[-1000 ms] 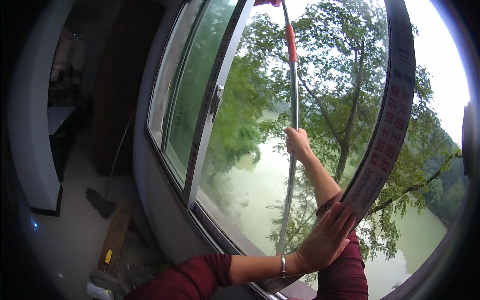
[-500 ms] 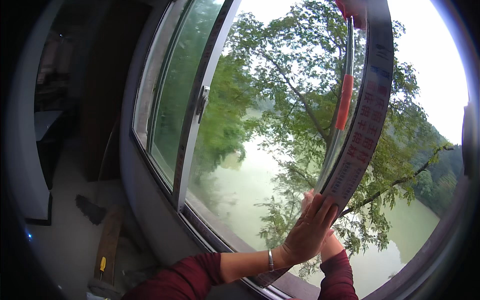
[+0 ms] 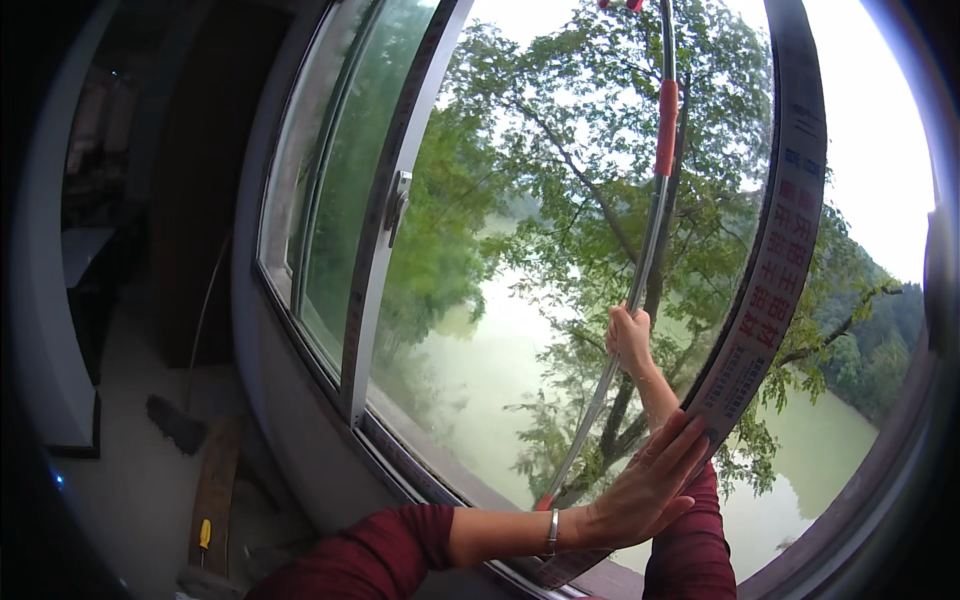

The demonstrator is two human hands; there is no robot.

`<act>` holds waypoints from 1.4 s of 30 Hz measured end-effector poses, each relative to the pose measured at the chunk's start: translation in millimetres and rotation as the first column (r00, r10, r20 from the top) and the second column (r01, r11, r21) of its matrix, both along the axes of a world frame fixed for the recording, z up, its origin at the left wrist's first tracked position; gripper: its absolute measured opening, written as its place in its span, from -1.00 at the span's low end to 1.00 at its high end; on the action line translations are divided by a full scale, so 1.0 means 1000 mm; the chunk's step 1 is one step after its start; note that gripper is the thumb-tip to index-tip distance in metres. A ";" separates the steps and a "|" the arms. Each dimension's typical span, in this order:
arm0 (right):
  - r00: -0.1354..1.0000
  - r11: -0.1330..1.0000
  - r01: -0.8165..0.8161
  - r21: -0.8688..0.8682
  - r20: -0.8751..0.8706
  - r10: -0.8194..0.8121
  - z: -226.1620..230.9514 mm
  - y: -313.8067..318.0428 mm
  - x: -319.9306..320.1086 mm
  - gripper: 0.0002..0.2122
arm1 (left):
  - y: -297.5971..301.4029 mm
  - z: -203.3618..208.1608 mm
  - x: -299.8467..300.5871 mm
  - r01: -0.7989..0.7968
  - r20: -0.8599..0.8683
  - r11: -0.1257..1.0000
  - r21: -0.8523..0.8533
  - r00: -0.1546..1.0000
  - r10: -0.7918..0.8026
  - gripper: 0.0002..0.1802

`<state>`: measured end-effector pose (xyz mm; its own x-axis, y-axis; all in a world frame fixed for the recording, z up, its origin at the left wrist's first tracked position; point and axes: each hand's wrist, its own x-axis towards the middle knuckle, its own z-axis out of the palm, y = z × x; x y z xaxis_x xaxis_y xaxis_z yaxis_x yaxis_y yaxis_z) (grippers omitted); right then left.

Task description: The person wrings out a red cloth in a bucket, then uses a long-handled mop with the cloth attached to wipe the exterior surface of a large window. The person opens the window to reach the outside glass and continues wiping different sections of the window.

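Note:
My left hand, a metal band on its wrist, lies with fingers stretched flat against the lower part of a window sash's edge frame. That frame is pale, carries printed film and bows in the fisheye picture. Seen through the sash glass, my right hand is closed around a long thin silver pole. A red sleeve wraps the pole above my hand, and a red tip marks its lower end. The red part at the top is cut off by the picture's edge.
Left of me is another sash with a silver latch. The window track runs below it. On the floor lie a wooden board, a yellow-handled screwdriver and a dark broom head. Trees and greenish water are outside.
My right hand has moved up along the glass, and the pole has swung left, away from the sash edge. My left hand has shifted slightly lower and right, still flat on the frame.

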<state>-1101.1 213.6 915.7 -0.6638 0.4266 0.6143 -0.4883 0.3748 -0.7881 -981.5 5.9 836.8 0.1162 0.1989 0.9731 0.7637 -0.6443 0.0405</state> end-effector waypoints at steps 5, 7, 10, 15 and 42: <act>0.991 0.998 -0.057 -0.019 0.123 0.059 -0.079 0.009 -0.017 -0.79 | 0.006 0.000 0.007 0.127 -0.051 0.992 -0.025 0.990 -0.128 -0.25; 0.967 0.998 -0.053 -0.037 0.248 0.060 -0.144 0.033 -0.004 -0.83 | 0.008 0.000 0.010 0.239 -0.080 0.966 -0.102 0.966 -0.248 -0.25; 0.899 0.965 0.056 0.255 0.408 -0.160 -0.251 0.056 0.031 -0.83 | 0.006 0.011 0.012 0.379 -0.100 0.901 -0.210 0.908 -0.406 -0.27; 0.738 0.968 0.004 0.249 0.653 -0.171 -0.349 0.057 0.090 -0.81 | 0.013 0.014 0.004 0.481 -0.183 0.849 -0.219 0.835 -0.519 -0.27; 0.931 0.949 -0.251 -0.190 0.220 0.290 -0.116 -0.054 0.028 -0.79 | 0.006 0.000 -0.030 0.312 -0.247 0.937 -0.158 0.906 -0.344 -0.34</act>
